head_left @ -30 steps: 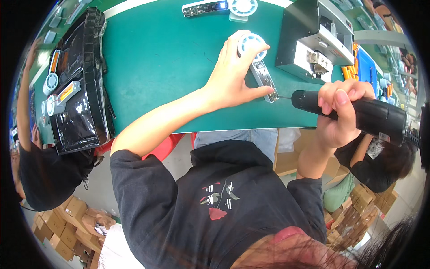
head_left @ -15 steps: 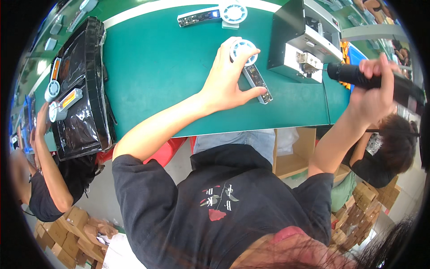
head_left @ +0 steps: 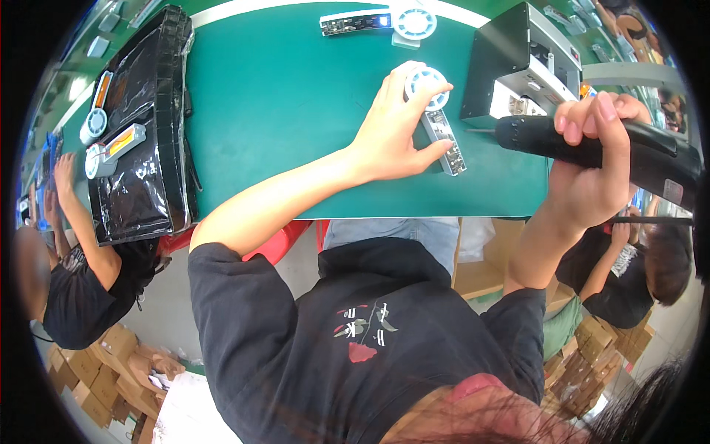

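Observation:
On the green table, my left hand (head_left: 392,137) grips a small handheld fan (head_left: 445,148). Fingers curl around its round white and light-blue head, while the thumb presses on the handle, where a circuit board lies exposed. In my right hand (head_left: 603,166) is a black electric screwdriver (head_left: 543,139), held nearly level. Its thin bit points left toward the fan's handle, a short gap away from it. Whether a screw sits on the bit tip is too small to tell.
A second open fan (head_left: 359,24) lies at the far edge. A black and silver box-shaped machine (head_left: 499,66) stands at the right, behind the screwdriver. Two fans with orange inserts (head_left: 124,143) rest on a black plastic-wrapped case (head_left: 140,177) at the left. Co-workers sit at both sides.
My right hand has brought the screwdriver left, away from the front of the machine and closer to the fan. My left hand keeps its grip. The whole view has shifted slightly.

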